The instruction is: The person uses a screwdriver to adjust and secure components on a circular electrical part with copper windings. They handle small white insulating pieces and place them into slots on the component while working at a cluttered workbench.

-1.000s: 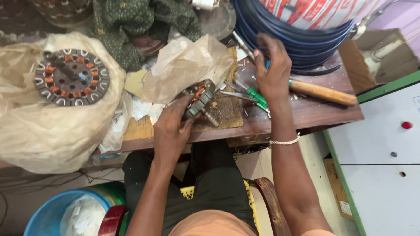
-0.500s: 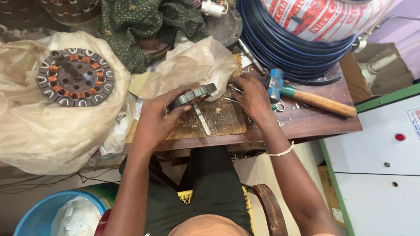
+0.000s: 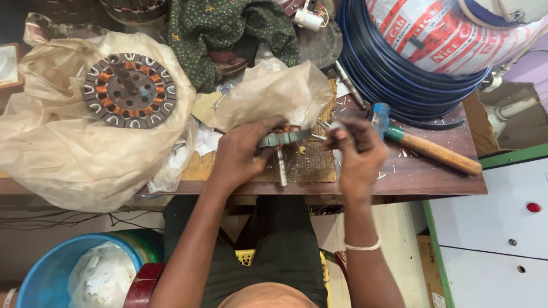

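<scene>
**Two hands hold a small motor part over the workbench**

The left hand (image 3: 242, 157) grips a small round motor part (image 3: 283, 137) with copper wire in it. The fingers curl around its left side and hold it tight. A thin metal shaft (image 3: 282, 168) sticks out of the part and points down toward the front edge of the wooden table (image 3: 422, 174). The part is held just above a worn brown mat (image 3: 311, 165) that lies near the middle of the front edge.

The right hand (image 3: 357, 154) is just beside the part, on its right. Its fingers are pressed together, pinching something small. What they pinch is too small to tell.

A hammer (image 3: 425, 147) with a blue head and a wooden handle lies on the table near the right hand, toward the right edge. Behind it, at the back right corner, sit big coils of blue cable (image 3: 388, 85).

A crumpled tan plastic bag (image 3: 274, 94) lies behind the hands. At the left edge there is a bigger bag (image 3: 63, 159) with a large round motor disc (image 3: 130, 90) on top of it. A green patterned cloth (image 3: 228, 25) lies at the back edge.

Under the table, at the left, stands a blue bucket (image 3: 51, 274).
</scene>
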